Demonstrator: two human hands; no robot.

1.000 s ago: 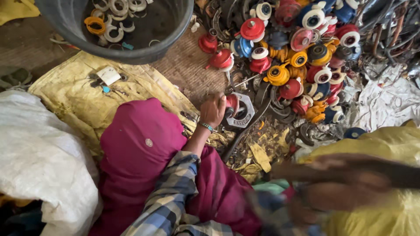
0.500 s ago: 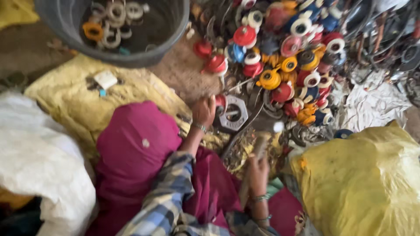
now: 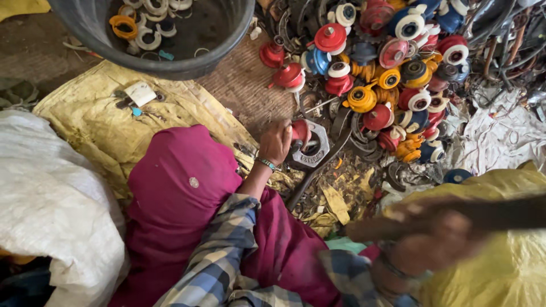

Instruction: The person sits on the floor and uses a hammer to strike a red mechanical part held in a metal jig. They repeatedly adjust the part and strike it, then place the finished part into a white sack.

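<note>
My left hand (image 3: 276,142) rests on a red round part (image 3: 300,132) and holds it against a grey metal hexagonal block (image 3: 317,150) on the ground. Close to the camera and blurred, my right hand (image 3: 438,241) is shut on a long dark tool handle (image 3: 500,213) that reaches to the right edge. Both arms wear plaid sleeves. A magenta cloth (image 3: 182,187) covers my knee at the lower left of the block.
A heap of red, yellow, blue and white round parts (image 3: 392,62) lies behind the block. A black tub (image 3: 187,68) with several rings stands at the top left. A yellow sack (image 3: 102,125), a white sack (image 3: 51,210) and another yellow sack (image 3: 495,273) surround me.
Half a second ago my right hand was low near my lap; now it is raised close to the camera with the dark tool. My left hand has stayed on the red part.
</note>
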